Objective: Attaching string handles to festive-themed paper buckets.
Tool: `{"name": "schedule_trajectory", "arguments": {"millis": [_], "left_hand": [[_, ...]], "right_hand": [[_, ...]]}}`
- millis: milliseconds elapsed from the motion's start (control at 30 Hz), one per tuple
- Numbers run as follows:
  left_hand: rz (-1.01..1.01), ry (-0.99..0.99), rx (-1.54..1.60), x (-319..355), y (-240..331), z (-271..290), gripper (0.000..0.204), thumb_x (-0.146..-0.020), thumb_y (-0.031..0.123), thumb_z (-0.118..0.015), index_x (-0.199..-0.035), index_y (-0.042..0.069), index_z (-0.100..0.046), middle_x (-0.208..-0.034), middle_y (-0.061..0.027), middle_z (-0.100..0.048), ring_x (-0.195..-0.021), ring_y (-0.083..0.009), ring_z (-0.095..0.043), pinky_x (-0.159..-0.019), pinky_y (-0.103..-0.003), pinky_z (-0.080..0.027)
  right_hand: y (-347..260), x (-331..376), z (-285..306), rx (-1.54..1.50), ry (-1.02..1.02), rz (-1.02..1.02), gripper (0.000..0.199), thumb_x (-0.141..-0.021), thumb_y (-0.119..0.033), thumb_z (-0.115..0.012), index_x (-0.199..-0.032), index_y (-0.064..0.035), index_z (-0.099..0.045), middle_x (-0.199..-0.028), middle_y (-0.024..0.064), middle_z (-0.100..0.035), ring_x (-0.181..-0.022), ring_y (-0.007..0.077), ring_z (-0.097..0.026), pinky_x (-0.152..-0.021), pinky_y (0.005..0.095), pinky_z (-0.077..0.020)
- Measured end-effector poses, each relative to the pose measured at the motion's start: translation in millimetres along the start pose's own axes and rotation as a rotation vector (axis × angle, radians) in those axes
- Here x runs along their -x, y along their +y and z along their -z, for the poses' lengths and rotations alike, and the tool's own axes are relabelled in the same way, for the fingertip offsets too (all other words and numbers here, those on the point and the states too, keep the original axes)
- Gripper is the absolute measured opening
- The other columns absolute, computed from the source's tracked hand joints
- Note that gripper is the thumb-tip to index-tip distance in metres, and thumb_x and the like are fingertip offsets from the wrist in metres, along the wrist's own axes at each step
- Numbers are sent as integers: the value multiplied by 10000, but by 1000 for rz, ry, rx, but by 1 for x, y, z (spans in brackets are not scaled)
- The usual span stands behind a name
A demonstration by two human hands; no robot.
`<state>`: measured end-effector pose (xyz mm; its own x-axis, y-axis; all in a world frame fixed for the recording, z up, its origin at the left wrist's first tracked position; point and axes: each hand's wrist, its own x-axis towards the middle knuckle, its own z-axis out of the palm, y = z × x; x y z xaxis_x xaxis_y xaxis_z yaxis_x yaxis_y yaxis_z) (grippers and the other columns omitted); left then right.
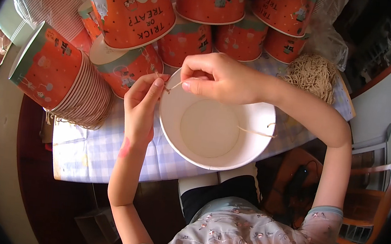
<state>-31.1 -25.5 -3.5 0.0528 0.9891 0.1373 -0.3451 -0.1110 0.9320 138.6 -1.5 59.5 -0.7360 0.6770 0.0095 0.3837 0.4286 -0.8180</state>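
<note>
In front of me stands a round paper bucket (171, 119), its white inside facing up. At its left rim my left hand (142, 99) pinches a thin beige cord (175, 87) between thumb and finger. My right hand (218, 79), reaching across the far side of the bucket, is closed on the same cord, with a short length stretched between the two hands. Another cord end (253, 132) comes through the bucket's right wall and lies across the inside. A small dark hole shows just above that cord.
Orange paper buckets (135, 17) with printed figures are piled along the back. A nested stack (50, 68) leans at the left, cord hanging below it. A heap of beige cords (310, 76) lies at the back right on the checked tablecloth (89, 154). A wooden chair (366, 209) stands right.
</note>
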Motion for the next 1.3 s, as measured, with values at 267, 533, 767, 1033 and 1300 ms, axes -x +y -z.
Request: {"name": "schedule_trajectory", "arguments": {"millis": [267, 533, 767, 1033, 1300], "left_hand": [[-168, -7, -57, 4, -1, -2, 129, -744, 35, -493, -849, -33, -525, -814, -61, -546, -758, -94, -492, -699, -195, -381], [-225, -16, -68, 5, 2, -2, 103, -727, -4, -501, -818, -50, -514, -765, -79, -545, -693, -111, -520, -640, -199, -408], [-237, -67, -167, 9, 5, -2, 105, -733, 19, -498, -805, -57, -506, -742, -83, -545, -697, -119, -513, -653, -205, -391], [-194, -102, -164, 11, 5, 4, 108, -735, 29, -493, -807, -49, -511, -740, -93, -553, -692, -119, -512, -660, -209, -381], [-183, -51, -47, 9, 6, 0, 205, -707, -25, -507, -811, 46, -344, -725, -73, -544, -698, -120, -531, -671, -217, -391]], "right_hand": [[-4, -10, 11, -45, 106, 187, 124, -745, -131, -471, -748, -9, -450, -678, -3, -462, -616, 55, -432, -546, 194, -360], [-21, -18, 21, 89, -1, 297, 124, -713, -119, -503, -682, 1, -516, -577, 9, -482, -545, 58, -439, -492, 194, -353], [-29, -33, 24, 163, -8, 296, 141, -689, -136, -517, -661, 1, -535, -549, 35, -488, -518, 75, -440, -470, 214, -344], [-10, -47, 26, 159, -49, 217, 155, -693, -149, -520, -673, 2, -545, -557, 20, -498, -536, 70, -444, -503, 213, -362], [13, -38, 6, 392, 594, 291, 167, -702, -140, -530, -847, -64, -496, -731, 23, -414, -529, 84, -396, -546, 201, -373]]}}
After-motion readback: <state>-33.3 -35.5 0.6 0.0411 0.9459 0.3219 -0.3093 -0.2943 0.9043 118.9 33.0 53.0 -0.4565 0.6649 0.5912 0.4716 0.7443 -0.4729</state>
